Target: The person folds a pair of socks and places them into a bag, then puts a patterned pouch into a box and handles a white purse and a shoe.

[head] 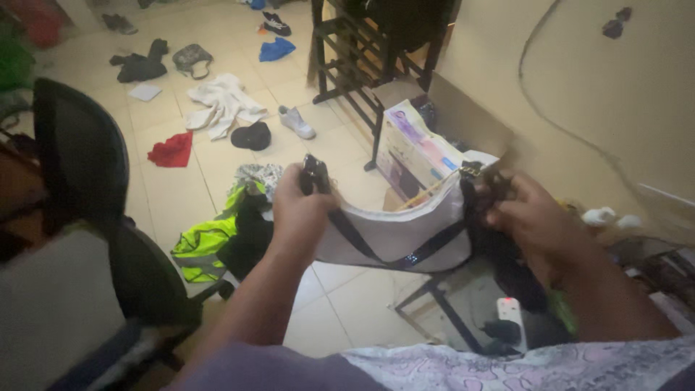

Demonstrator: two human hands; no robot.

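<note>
I hold a small white shoulder bag (pixel 394 233) with a black strap stretched between both hands, above the tiled floor. My left hand (pixel 297 211) grips its left end, where a black strap fitting sticks up. Gripping the right end, near a small metal buckle, is my right hand (pixel 527 213). The black strap hangs in a loop across the bag's front. The bag's opening faces up; its inside is hidden.
A black office chair (pixel 94 217) stands at the left. Clothes lie about the floor: a neon yellow vest (pixel 201 245), a red cloth (pixel 172 150), a white garment (pixel 221 103), a white shoe (pixel 297 122). A dark rack (pixel 369 58) and an open cardboard box (pixel 463 119) stand by the wall. A power strip (pixel 512 313) lies below.
</note>
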